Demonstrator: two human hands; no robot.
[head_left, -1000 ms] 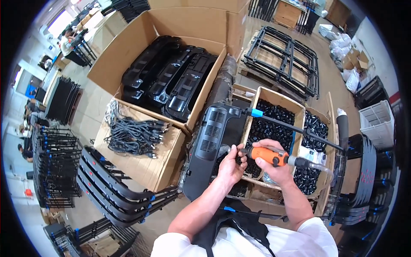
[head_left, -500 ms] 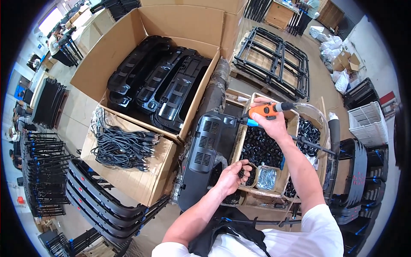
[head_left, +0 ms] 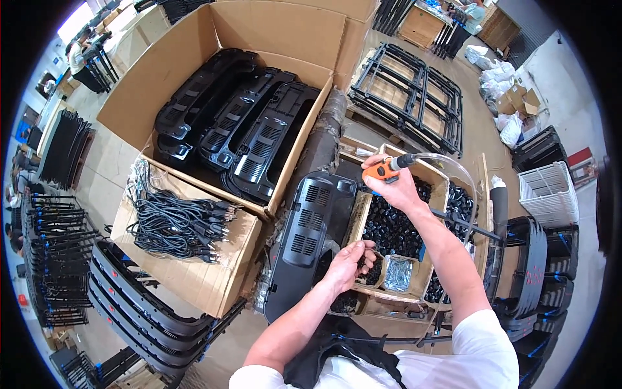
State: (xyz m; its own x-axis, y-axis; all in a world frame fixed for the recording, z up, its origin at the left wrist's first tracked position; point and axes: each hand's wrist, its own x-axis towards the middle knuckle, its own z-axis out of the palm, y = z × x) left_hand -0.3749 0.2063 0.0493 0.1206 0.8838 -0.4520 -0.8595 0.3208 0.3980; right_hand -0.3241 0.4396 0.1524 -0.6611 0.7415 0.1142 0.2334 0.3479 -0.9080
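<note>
My right hand is wrapped round an orange power screwdriver with a clear hose at its end. The tool's front end lies by the far right end of a long black plastic cover; whether it touches is hidden. My left hand has its fingers curled around small black pieces, too small to name, beside the cover's right edge. Under the right forearm stands a wooden bin of black plastic caps. A small box of silver screws sits near the left hand.
An open cardboard box with several black covers stands at the far left. Black cables lie on a carton beside it. Black metal frames rest on a pallet beyond the bins. Stacked curved panels stand lower left; a white crate right.
My right hand and the screwdriver have moved a little left, toward the cover's far end. The left hand stays near the cover, still curled. The whole view has shifted slightly.
</note>
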